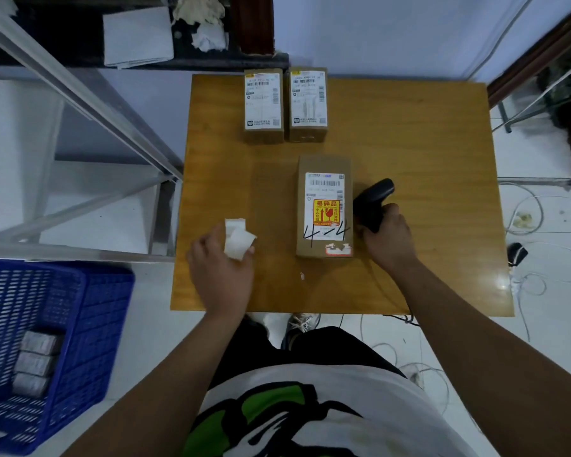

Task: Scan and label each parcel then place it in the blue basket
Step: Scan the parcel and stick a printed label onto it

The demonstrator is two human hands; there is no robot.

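The right hand [389, 237] wraps its grip around a black handheld barcode scanner [374, 202], which sits just right of a brown cardboard parcel [325, 206] marked "4-4" on the yellow wooden worktop [426, 192]. To scan well, the scanner's head should tip left toward the barcode at the parcel's far end. The left hand [220, 268], palm down with wrist straight, pinches white paper label strips [238, 237] well left of the parcel. Two more labelled brown cardboard boxes [285, 103] stand beyond. The blue plastic basket [89, 324] waits on the floor, left of the left grip.
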